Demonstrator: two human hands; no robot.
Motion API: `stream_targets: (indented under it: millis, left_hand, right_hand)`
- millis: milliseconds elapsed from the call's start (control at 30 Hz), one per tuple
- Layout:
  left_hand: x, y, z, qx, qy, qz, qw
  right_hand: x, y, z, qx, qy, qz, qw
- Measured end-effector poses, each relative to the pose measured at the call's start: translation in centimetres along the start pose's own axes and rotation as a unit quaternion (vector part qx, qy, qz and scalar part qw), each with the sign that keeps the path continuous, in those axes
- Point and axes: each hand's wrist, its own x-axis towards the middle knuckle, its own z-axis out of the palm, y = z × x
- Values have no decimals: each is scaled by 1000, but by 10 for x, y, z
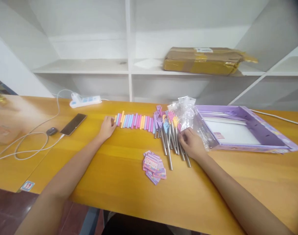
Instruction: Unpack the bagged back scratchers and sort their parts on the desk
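A row of short coloured tubes (pixel 136 121), pink, blue, purple and yellow, lies side by side on the table. At its left end is my left hand (pixel 108 128), fingers curled and pressed together against a yellow tube (pixel 115 119). To the right of the row lies a heap of back scratchers (pixel 169 130) with metal rods and coloured hand-shaped heads. My right hand (pixel 191 142) is at the heap's right side, its fingers curled round the rod of a back scratcher; the fingertips are partly hidden. Below the heap sits a loose stack of small printed cards (pixel 154 166).
Clear plastic bags (pixel 188 114) lie behind my right hand, next to a purple open box (pixel 266 130). On the left are a phone (pixel 73 124), a cable, a black mouse-like object (pixel 52 131) and a power strip (pixel 85 101). A taped carton (pixel 202 61) rests on the shelf.
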Motion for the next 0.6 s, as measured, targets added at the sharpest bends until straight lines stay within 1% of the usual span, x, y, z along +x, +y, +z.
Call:
stream_targets:
  millis: [67, 133, 233, 333, 433, 533, 600]
  left_hand:
    - [3, -2, 1, 11, 1, 7, 1000]
    - [6, -6, 3, 42, 4, 15, 999]
    - [9, -11, 6, 68, 6, 7, 998]
    - [9, -11, 6, 96, 3, 6, 995]
    - [10, -9, 5, 126, -11, -2, 992]
    - [10, -6, 2, 127, -22, -21, 991]
    - [10, -5, 0, 90, -11, -41, 995]
  right_hand:
    - [1, -4, -3, -21, -16, 6, 1000]
    - [3, -7, -6, -41, -35, 15, 998]
    - [3, -12, -9, -55, -48, 24, 997]
    - [3, -18, -11, -60, -58, 25, 996]
    - [3, -23, -9, -80, -77, 29, 993]
    - [4, -27, -7, -97, -87, 66, 989]
    - [4, -27, -6, -104, -87, 100, 986]
